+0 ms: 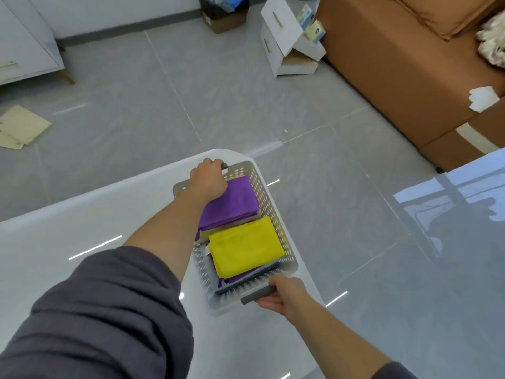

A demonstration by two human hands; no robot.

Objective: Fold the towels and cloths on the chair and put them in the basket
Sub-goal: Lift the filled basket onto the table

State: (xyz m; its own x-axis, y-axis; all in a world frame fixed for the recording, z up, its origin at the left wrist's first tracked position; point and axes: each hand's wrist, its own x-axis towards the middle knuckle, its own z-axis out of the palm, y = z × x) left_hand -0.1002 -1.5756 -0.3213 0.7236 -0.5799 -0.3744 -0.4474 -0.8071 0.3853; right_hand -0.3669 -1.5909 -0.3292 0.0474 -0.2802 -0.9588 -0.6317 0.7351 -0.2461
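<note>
My left grip (pixel 209 177) clenches the far handle (pixel 224 166), my right grip (pixel 284 295) the near handle (pixel 258 295) of the basket (pixel 266 198) at the desk (pixel 82 228) corner, folded purple cloth (pixel 235 203) and yellow cloth (pixel 246 247) inside; I should lift it level.

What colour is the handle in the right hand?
Dark grey handle, held by right hand; head view.

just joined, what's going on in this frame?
A person holds a white perforated basket at the corner of a white table. The left grip curls round the far handle, and the right grip round the near grey handle. A folded purple cloth and yellow cloth lie inside.
</note>
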